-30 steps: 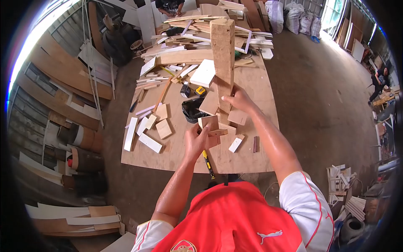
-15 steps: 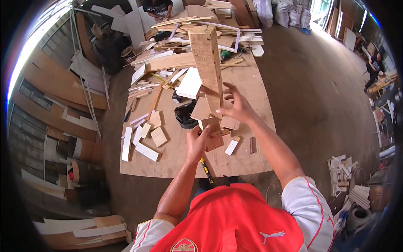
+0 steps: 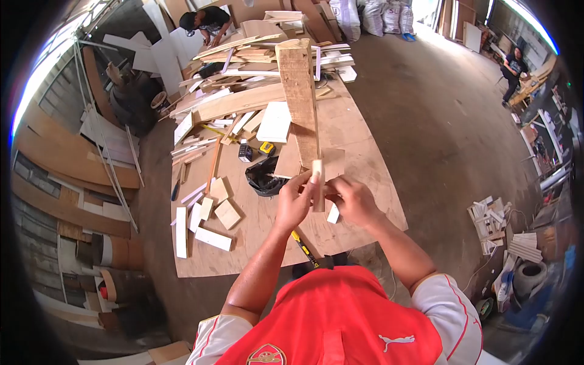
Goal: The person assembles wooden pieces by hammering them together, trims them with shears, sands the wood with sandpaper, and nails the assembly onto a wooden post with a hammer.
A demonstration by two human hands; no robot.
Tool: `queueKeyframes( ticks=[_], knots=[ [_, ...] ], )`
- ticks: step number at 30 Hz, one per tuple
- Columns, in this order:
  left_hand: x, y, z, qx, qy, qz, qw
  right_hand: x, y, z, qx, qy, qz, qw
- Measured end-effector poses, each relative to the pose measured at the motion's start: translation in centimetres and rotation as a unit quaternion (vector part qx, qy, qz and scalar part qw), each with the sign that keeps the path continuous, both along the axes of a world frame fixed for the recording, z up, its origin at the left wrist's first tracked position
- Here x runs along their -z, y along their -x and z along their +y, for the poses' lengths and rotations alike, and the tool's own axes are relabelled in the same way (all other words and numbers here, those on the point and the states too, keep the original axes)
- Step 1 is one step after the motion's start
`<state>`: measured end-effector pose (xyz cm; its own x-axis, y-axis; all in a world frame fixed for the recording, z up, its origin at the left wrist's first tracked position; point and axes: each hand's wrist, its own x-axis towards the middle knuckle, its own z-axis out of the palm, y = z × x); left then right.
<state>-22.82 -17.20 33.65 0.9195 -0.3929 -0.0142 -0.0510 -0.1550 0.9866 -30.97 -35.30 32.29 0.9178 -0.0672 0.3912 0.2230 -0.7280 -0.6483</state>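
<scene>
My left hand (image 3: 295, 204) is closed round a small wooden piece (image 3: 318, 193), seen nearly edge-on, with the thumb pressed on its face. Against the other side of that piece, my right hand (image 3: 354, 202) has its fingers curled in; the fingertips are partly hidden. Just beyond my hands rises a thick wooden beam (image 3: 299, 91), its lower end near a thin flat wood piece (image 3: 287, 163). A black plastic bag (image 3: 261, 182) sits left of my left hand. Below my hands lies a yellow-and-black handled tool (image 3: 304, 249), its far end hidden.
Small wood offcuts (image 3: 227, 214) lie on the table (image 3: 261, 249) at left. A white board (image 3: 274, 121), a yellow tape measure (image 3: 266, 148) and a dark small box (image 3: 245, 152) are farther back. Stacked wood strips (image 3: 243, 55) fill the far end, where another person (image 3: 207, 25) leans over.
My right hand has moved from beside the beam down to the wooden piece, its fingers closing in. My left hand has turned the piece edge-on. The head view has shifted.
</scene>
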Motion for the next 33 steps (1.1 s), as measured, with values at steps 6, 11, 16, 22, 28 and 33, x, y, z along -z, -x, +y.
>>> queueKeyframes(
  ticks=[6,11,16,22,28,33],
  knots=[
    [2.7,-3.0,1.9,-0.046,0.113,-0.039,0.992,2.4,-1.2,-2.0,0.129,-0.173,-0.163,0.963],
    [3.3,-9.3,-0.5,-0.028,0.2,-0.049,0.978,1.1,-5.0,-2.4,0.091,-0.44,-0.116,0.886],
    [2.1,-12.3,-3.1,0.076,0.272,0.051,0.958,0.0,-9.7,-2.3,0.055,-0.467,-0.139,0.871],
    [3.1,-14.2,-5.1,0.093,0.3,0.003,0.95,-1.3,-13.2,-2.8,0.027,-0.46,-0.129,0.878],
    [3.1,-14.9,-7.4,0.034,0.272,-0.032,0.961,-1.3,-15.2,-4.8,0.03,-0.477,-0.096,0.873],
    [2.7,-15.1,-8.9,0.001,0.29,-0.056,0.955,-1.9,-16.3,-5.8,0.002,-0.498,-0.09,0.862]
  ],
)
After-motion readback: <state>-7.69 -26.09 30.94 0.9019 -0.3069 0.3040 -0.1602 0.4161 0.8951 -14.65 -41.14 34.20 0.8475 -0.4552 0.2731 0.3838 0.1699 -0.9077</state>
